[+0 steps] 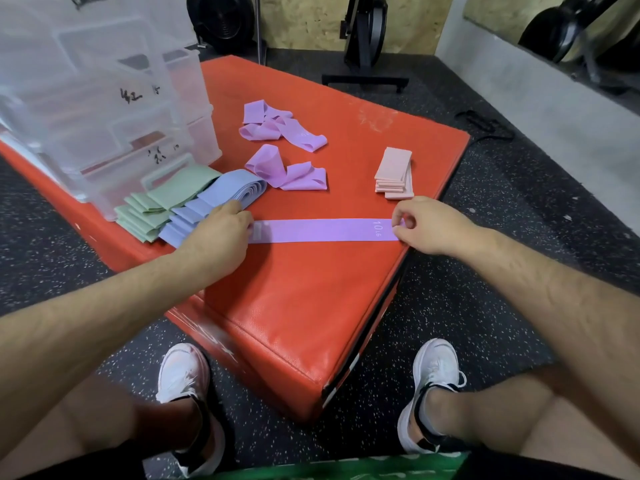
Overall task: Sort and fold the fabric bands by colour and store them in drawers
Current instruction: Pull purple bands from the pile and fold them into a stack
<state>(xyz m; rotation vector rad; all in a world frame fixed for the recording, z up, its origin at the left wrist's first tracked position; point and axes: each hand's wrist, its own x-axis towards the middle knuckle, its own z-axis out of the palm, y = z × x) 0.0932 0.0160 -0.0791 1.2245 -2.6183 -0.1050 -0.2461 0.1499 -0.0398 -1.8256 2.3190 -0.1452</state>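
Red pad (311,306) on gym floor serves as bench. The purple band (322,231) lies stretched flat across it: left hand (221,226) fingers curled on left end, right hand (426,226) pinching right end — likely tensioned for a clean fold. Pink stack (394,173) sits far right — sorted.

A red padded block (294,289) is carrying a clear drawer unit (104,116), green bands (156,206), blue bands (214,199), loose purple bands (280,129), a pink stack (394,171) and one flattened purple band (322,231).

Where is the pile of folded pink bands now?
Head view: the pink pile lies on the red mat near its right edge, beyond the right hand, right of the loose purple bands.
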